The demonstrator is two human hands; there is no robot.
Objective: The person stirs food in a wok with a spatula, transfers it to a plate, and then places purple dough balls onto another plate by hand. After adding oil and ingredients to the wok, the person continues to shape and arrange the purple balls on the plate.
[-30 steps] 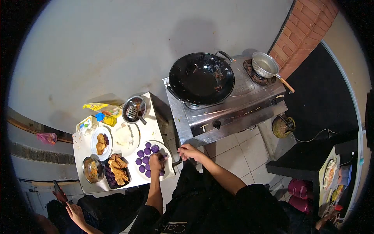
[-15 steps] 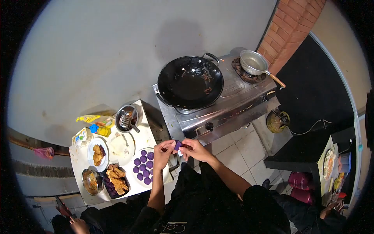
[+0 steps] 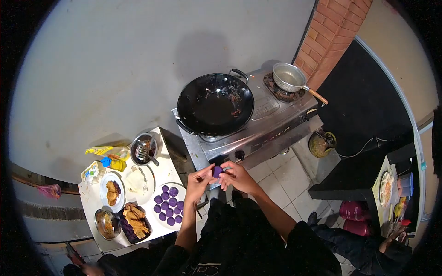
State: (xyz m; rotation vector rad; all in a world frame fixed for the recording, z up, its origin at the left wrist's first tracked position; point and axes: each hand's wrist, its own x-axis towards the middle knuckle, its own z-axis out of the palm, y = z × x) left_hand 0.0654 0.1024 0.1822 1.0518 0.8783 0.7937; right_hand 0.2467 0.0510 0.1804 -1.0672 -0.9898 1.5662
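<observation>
A purple dough ball (image 3: pixel 217 171) is pinched between the fingertips of both my hands, in front of the stove. My left hand (image 3: pixel 199 181) has thumb and fingers on its left side. On its other side, the fingers of my right hand (image 3: pixel 237 177) press against it. Just left of my left hand, a white plate (image 3: pixel 160 188) bears several similar purple balls (image 3: pixel 169 202). It stands on the white table.
A black wok (image 3: pixel 215 105) and a small saucepan (image 3: pixel 289 77) sit on the steel stove (image 3: pixel 264 117). The white table (image 3: pixel 159 232) holds fried food (image 3: pixel 135 220), bowls and a yellow bottle (image 3: pixel 117 164). People are at both lower sides; a gas cylinder (image 3: pixel 322 144) stands right.
The view has shifted a little, so the stove and table appear further left and lower. The purple ball stays between my hands, and my fingers have changed position slightly around it.
</observation>
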